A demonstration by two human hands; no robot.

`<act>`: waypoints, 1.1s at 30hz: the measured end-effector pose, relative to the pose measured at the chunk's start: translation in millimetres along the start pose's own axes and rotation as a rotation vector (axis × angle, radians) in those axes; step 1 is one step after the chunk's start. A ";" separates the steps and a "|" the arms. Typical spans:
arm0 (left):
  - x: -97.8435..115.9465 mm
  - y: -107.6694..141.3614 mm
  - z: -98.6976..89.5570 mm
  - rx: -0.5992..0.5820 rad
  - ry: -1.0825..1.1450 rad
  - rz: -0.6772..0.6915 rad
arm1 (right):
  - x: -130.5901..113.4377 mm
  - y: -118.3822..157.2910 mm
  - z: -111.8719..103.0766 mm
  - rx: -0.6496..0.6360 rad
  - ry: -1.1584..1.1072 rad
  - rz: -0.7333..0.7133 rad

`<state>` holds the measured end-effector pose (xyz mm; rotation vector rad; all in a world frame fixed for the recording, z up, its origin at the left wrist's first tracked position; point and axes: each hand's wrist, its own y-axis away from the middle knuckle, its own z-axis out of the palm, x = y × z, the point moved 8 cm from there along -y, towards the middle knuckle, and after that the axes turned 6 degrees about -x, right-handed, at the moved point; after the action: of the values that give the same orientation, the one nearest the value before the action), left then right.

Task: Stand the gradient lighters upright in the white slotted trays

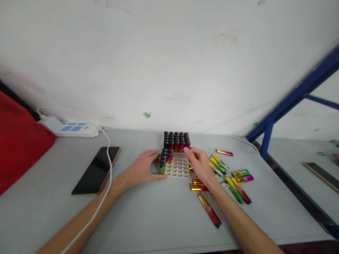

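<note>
A pale tray (pixel 178 170) with rows of round pockets lies on the table in front of me. Several lighters (pixel 162 168) with black tops stand in its left pockets. Behind it, a block of upright lighters (pixel 177 144) stands in close rows. My left hand (pixel 141 168) curves around the tray's left side, its thumb along the front corner and its fingers against the left edge. Over the tray's right back edge, my right hand (pixel 200 163) is closed in a pinch; a dark tip at its fingertips looks like a lighter's top, the rest being hidden.
Loose lighters (pixel 209 211) in red, gold, green and purple lie scattered on the right. To the left are a black phone (pixel 96 171), a white cable (pixel 109 158) across my left forearm and a power strip (pixel 75 129). A blue metal frame (pixel 267 139) stands at the right.
</note>
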<state>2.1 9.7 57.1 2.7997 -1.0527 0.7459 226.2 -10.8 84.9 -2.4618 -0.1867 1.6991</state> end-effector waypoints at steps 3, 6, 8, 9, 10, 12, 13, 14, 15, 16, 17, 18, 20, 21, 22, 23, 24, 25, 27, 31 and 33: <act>0.3 0.6 -0.5 0.004 -0.008 0.001 | 7.4 1.1 -2.8 0.028 0.058 0.042; 0.5 1.1 -1.0 0.010 -0.011 -0.001 | 8.8 1.6 -3.4 0.040 0.099 0.048; 0.4 1.1 -1.1 0.013 -0.015 -0.004 | 8.3 2.2 -2.2 0.038 0.109 0.042; 0.3 1.0 -1.0 0.013 -0.017 -0.005 | 7.6 2.7 -1.7 0.039 0.112 0.038; 0.2 1.0 -0.7 0.013 -0.017 -0.004 | 6.5 3.2 -1.1 0.039 0.115 0.032; 0.3 0.9 -0.8 0.019 -0.014 0.002 | 2.4 4.2 0.6 0.025 0.115 0.009; 0.3 1.0 -0.9 0.023 -0.012 0.006 | -0.5 4.7 2.0 0.010 0.111 -0.008; 0.3 1.2 -1.0 0.026 -0.011 0.009 | -3.6 5.3 4.0 -0.015 0.105 -0.026; 0.3 1.3 -1.1 0.027 -0.010 0.010 | -6.9 5.9 6.2 -0.042 0.098 -0.046; 0.3 1.6 -1.2 0.028 -0.009 0.010 | -9.9 6.7 8.2 -0.065 0.094 -0.063; 0.3 1.7 -1.1 0.025 -0.009 0.009 | -12.4 7.4 9.5 -0.079 0.095 -0.077; 0.3 1.8 -1.0 0.021 -0.008 0.006 | -14.0 8.1 10.0 -0.082 0.102 -0.083; 0.4 1.9 -0.8 0.013 -0.003 0.002 | -13.9 8.9 8.9 -0.058 0.125 -0.073; 0.4 1.7 -0.7 0.009 -0.001 -0.001 | -12.1 9.1 7.7 -0.037 0.132 -0.059; 0.4 1.6 -0.6 0.008 0.002 -0.003 | -9.6 9.1 6.7 -0.020 0.136 -0.043; 0.3 1.5 -0.8 0.010 0.005 -0.004 | -6.7 8.9 5.9 -0.007 0.137 -0.026; 0.2 1.4 -0.8 0.013 0.008 -0.002 | -3.6 8.7 5.3 0.005 0.135 -0.011; 0.1 1.3 -0.8 0.016 0.010 0.000 | -0.8 8.5 4.9 0.013 0.134 0.001; -0.3 1.1 -0.4 0.017 0.012 0.005 | 3.1 8.3 4.8 0.024 0.138 0.014; -0.2 1.1 0.4 0.011 0.012 0.008 | 0.9 9.4 5.9 0.019 0.151 -0.010; 1.4 1.3 -0.3 0.015 0.013 0.012 | -3.9 10.7 9.0 -0.031 0.162 -0.040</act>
<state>2.1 7.9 57.9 2.7992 -1.0680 0.7750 216.7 -21.5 83.3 -2.5847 -0.2429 1.4836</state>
